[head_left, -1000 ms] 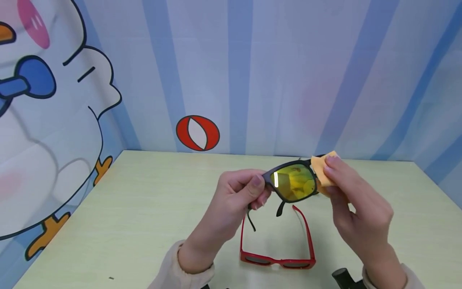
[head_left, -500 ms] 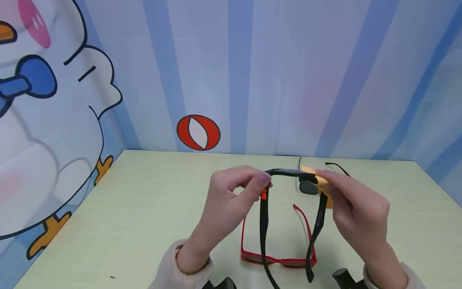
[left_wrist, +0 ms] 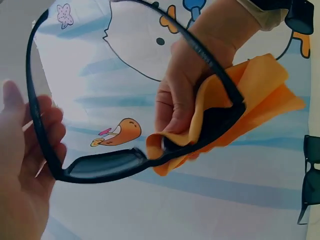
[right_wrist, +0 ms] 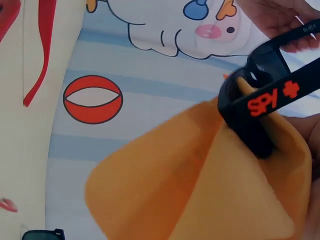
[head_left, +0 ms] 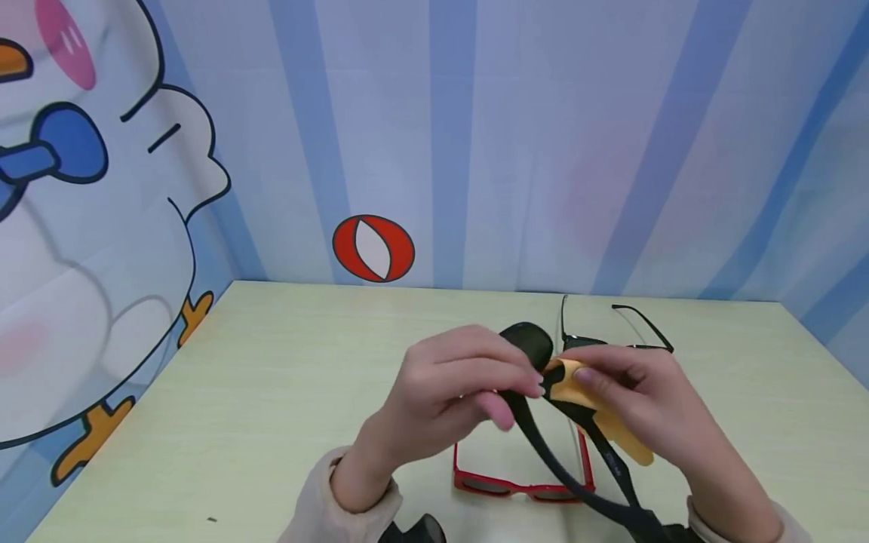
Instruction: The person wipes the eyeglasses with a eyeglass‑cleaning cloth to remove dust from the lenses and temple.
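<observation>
Orange cloth [right_wrist: 150, 175] is folded over one lens of the black glasses [left_wrist: 107, 164], hiding most of it. Both lie off the table, between the hands, toward half past four in the head view. The right hand [head_left: 638, 400] pinches cloth and lens together; some of its fingers are lost behind the fabric. The left hand [head_left: 468, 385] has its thumb apart from its fingers, the fingers lying by one arm of the glasses; whether they touch it, I cannot tell.

That arm's tip is hard to follow in the head view, where the arms run into a dark shape at the right wrist. The right wrist view shows "SPY" and a plus in red on one arm; lettering on the other is barely legible.

On the table [head_left: 305, 392], at eight o'clock from the right hand, sits the red pair [head_left: 485, 486], its rear arms partly covered. At twelve o'clock from that hand, a second black pair [left_wrist: 311, 187] is half hidden. A speck [head_left: 212, 519] toward half past seven is too small to identify; the cartoon figure [head_left: 102, 249] at nine is cut off.
</observation>
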### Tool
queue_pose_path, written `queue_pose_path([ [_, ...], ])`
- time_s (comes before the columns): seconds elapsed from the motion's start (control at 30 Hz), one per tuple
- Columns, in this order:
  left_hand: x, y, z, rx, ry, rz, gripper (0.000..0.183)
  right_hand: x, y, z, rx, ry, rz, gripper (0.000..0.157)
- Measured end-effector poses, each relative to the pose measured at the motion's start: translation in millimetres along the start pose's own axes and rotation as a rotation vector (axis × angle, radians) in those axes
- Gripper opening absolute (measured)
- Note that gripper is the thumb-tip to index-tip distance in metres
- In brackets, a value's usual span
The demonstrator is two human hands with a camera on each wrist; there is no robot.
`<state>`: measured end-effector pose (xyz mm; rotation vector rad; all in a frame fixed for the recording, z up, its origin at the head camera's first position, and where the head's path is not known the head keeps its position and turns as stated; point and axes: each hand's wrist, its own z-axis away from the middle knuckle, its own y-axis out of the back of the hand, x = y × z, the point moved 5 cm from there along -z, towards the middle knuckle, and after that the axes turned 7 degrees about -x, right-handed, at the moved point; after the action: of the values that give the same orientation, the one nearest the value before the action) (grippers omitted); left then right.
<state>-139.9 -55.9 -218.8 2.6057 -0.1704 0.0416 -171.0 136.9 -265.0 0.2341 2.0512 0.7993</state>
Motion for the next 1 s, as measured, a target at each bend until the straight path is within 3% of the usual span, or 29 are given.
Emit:
queue_pose_path([
  [0.13,-4.3,-1.7,1.4,-0.100,0.090,0.184,0.031,6.2,-5.4,-0.3,-0.183,-0.073,-0.167,0.018],
  [0.27,-8.7,0.9,2.2,-0.095,0.197,0.351,0.036,8.1,-7.5,0.6,-0.276,-0.084,-0.267,0.022],
  [0.47,-13.9,3.4,5.1,0.003,0.309,0.527,0.037,11.6,-0.7,2.0,-0.230,-0.047,-0.376,0.026],
  [0.57,-16.8,1.8,7.7,0.035,0.362,0.570,0.036,16.8,3.2,2.8,-0.189,-0.025,-0.491,0.033],
  [0.7,-24.5,-3.8,13.1,0.086,0.505,0.622,0.047,20.9,7.0,4.7,-0.115,-0.011,-0.635,0.037],
  [0.77,-29.6,-10.4,15.6,0.092,0.602,0.664,0.056,18.2,7.6,5.2,-0.076,0.034,-0.635,0.037],
  [0.83,-33.9,-18.8,17.2,0.078,0.695,0.710,0.062,11.6,5.9,4.8,-0.057,0.133,-0.584,0.036],
  [0.93,-37.4,-29.8,18.4,0.050,0.777,0.800,0.065,-1.4,-0.8,4.5,-0.086,0.309,-0.481,0.036],
  [1.0,-38.7,-33.2,19.0,0.072,0.810,0.863,0.063,-9.6,-5.9,4.1,-0.125,0.421,-0.418,0.034],
])
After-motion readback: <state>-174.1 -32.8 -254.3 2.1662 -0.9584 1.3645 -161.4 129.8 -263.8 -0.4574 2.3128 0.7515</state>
